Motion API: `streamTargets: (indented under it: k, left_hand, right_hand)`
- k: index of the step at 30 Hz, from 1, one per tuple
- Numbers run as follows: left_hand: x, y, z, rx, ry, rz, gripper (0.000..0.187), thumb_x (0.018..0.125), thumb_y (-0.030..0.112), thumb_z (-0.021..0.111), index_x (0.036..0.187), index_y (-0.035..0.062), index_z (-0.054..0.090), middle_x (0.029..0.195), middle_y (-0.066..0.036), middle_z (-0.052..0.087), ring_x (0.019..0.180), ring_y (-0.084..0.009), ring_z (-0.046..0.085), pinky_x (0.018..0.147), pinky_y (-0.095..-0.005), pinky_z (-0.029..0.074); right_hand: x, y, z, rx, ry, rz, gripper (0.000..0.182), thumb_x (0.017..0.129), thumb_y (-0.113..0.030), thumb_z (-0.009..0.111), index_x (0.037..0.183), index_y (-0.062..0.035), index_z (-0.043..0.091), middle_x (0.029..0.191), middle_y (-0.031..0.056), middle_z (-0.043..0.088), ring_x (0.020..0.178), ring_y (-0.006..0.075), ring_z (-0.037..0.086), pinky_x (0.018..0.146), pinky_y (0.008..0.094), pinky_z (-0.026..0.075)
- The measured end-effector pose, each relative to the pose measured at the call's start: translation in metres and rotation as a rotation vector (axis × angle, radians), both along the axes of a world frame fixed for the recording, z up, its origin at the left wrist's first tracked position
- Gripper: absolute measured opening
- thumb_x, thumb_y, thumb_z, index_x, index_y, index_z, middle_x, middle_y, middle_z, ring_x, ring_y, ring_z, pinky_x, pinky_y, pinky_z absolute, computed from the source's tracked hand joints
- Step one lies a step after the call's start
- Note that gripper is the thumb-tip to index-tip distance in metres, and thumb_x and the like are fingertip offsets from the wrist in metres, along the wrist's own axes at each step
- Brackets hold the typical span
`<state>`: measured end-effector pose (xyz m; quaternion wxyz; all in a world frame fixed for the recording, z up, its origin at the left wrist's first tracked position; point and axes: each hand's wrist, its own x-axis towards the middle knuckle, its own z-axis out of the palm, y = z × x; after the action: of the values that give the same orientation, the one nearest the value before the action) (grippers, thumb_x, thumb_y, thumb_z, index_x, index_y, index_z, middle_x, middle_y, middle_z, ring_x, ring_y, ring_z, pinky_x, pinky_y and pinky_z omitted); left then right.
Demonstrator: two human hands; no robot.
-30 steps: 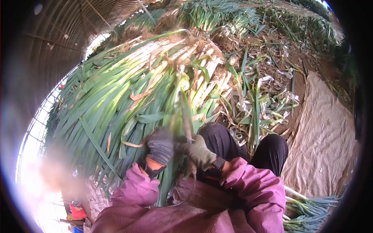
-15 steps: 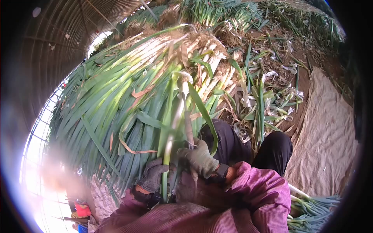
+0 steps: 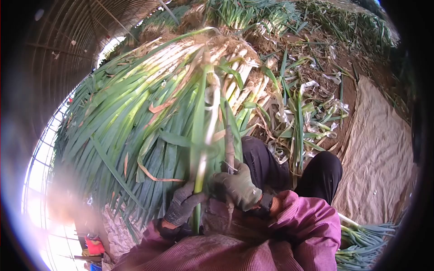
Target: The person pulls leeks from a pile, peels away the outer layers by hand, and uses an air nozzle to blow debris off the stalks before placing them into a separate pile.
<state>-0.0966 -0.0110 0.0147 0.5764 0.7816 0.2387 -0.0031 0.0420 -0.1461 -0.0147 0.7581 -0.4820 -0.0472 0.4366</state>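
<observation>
My left hand [image 3: 181,204], in a dark grey glove, is closed around the green lower part of a long green onion [image 3: 211,124]. The stalk stands nearly upright in the view, its white end pointing away from me and peeled leaves hanging beside it. Just right of the stalk, my right hand [image 3: 242,186], in a paler glove, is closed on a long, narrow, brownish knife-like tool [image 3: 229,147]. The tool runs roughly alongside the stalk, with a thin tapered end below the hand. A large heap of green onions [image 3: 122,117] lies directly ahead and to the left.
Peeled skins and leaf scraps [image 3: 312,113] litter the soil at right. A beige cloth [image 3: 377,158] is spread beyond my knee [image 3: 321,174]. More onions [image 3: 361,244] lie at lower right, and bundles [image 3: 253,16] stand at the back. A red item [image 3: 94,246] sits lower left.
Both hands have shifted slightly to the right, with the onion and the tool still in them. The leaf curling over the right hand has swung up and away from it.
</observation>
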Motion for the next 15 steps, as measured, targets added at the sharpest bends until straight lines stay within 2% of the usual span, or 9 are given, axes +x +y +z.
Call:
streamTargets:
  k: [2, 3, 5, 6, 8, 9, 12, 13, 15]
  left_hand:
    - [0.016, -0.004, -0.009, 0.248, -0.099, -0.130, 0.022, 0.084, 0.009, 0.054, 0.102, -0.0012, 0.059, 0.082, -0.008, 0.063, 0.071, -0.0177, 0.061, 0.069, -0.0305, 0.051]
    - [0.026, -0.003, -0.025, 0.413, -0.195, -0.197, 0.021, 0.084, 0.009, 0.055, 0.102, -0.0002, 0.060, 0.082, -0.008, 0.063, 0.072, -0.0187, 0.061, 0.071, -0.0316, 0.051]
    - [0.043, 0.021, -0.087, 0.423, -0.223, -0.222, 0.021, 0.084, 0.011, 0.059, 0.103, 0.0008, 0.059, 0.081, -0.012, 0.063, 0.072, -0.0245, 0.062, 0.069, -0.0348, 0.051]
    - [0.051, 0.048, -0.141, 0.270, -0.151, -0.180, 0.024, 0.084, 0.015, 0.061, 0.103, 0.0008, 0.058, 0.080, -0.015, 0.063, 0.070, -0.0293, 0.062, 0.065, -0.0368, 0.050]
    - [0.065, 0.047, -0.152, 0.408, -0.046, -0.244, 0.027, 0.084, 0.020, 0.064, 0.102, 0.0014, 0.057, 0.078, -0.018, 0.063, 0.068, -0.0349, 0.062, 0.061, -0.0399, 0.050]
    - [0.074, 0.026, -0.113, 0.698, -0.011, -0.346, 0.028, 0.084, 0.023, 0.065, 0.101, 0.0021, 0.057, 0.078, -0.017, 0.063, 0.067, -0.0357, 0.062, 0.060, -0.0410, 0.050]
    - [0.078, 0.017, -0.091, 1.207, 0.085, -0.607, 0.026, 0.082, 0.021, 0.064, 0.102, 0.0054, 0.059, 0.086, -0.015, 0.065, 0.076, -0.0346, 0.063, 0.065, -0.0427, 0.050]
    - [0.074, 0.029, -0.103, 1.306, 0.106, -0.675, 0.027, 0.082, 0.018, 0.062, 0.106, 0.0049, 0.059, 0.089, -0.016, 0.064, 0.081, -0.0348, 0.062, 0.069, -0.0442, 0.049]
    - [0.071, 0.030, -0.098, 1.310, 0.117, -0.590, 0.031, 0.080, 0.015, 0.061, 0.110, 0.0056, 0.057, 0.088, -0.017, 0.063, 0.083, -0.0345, 0.062, 0.070, -0.0448, 0.049]
  right_hand:
    - [-0.008, -0.008, 0.000, 0.021, -0.090, -0.092, 0.023, 0.081, -0.006, 0.066, 0.100, 0.0011, 0.055, 0.080, 0.0065, 0.062, 0.062, 0.0128, 0.058, 0.052, 0.0269, 0.047]
    - [-0.011, -0.007, -0.005, 0.007, -0.163, -0.126, 0.022, 0.081, -0.005, 0.066, 0.099, 0.0009, 0.056, 0.083, 0.0052, 0.062, 0.072, 0.0123, 0.058, 0.063, 0.0270, 0.048]
    - [-0.007, -0.007, -0.009, -0.039, -0.032, -0.125, 0.024, 0.078, 0.000, 0.066, 0.101, 0.0015, 0.057, 0.082, 0.0041, 0.062, 0.070, 0.0128, 0.059, 0.064, 0.0270, 0.049]
    - [-0.003, -0.007, -0.010, -0.059, 0.032, -0.128, 0.026, 0.077, 0.002, 0.066, 0.101, 0.0019, 0.057, 0.082, 0.0036, 0.062, 0.069, 0.0131, 0.059, 0.064, 0.0270, 0.050]
    - [0.007, -0.007, -0.015, 0.062, 0.158, -0.234, 0.021, 0.078, 0.003, 0.066, 0.098, 0.0011, 0.060, 0.081, 0.0040, 0.062, 0.069, 0.0130, 0.059, 0.063, 0.0267, 0.050]
    - [0.013, -0.006, -0.020, 0.046, 0.186, -0.270, 0.020, 0.078, 0.003, 0.066, 0.097, 0.0009, 0.060, 0.081, 0.0041, 0.063, 0.068, 0.0130, 0.060, 0.062, 0.0268, 0.050]
    - [0.019, -0.010, -0.017, 0.042, 0.154, -0.217, 0.020, 0.079, 0.001, 0.066, 0.098, 0.0013, 0.060, 0.081, 0.0061, 0.064, 0.066, 0.0148, 0.061, 0.060, 0.0274, 0.050]
    - [0.019, -0.008, -0.019, 0.016, 0.105, -0.157, 0.022, 0.080, 0.000, 0.065, 0.101, 0.0024, 0.059, 0.083, 0.0075, 0.064, 0.067, 0.0158, 0.061, 0.060, 0.0275, 0.050]
    - [0.021, -0.005, -0.018, 0.023, 0.084, -0.122, 0.024, 0.080, -0.001, 0.065, 0.103, 0.0034, 0.058, 0.084, 0.0089, 0.065, 0.067, 0.0166, 0.062, 0.060, 0.0273, 0.050]
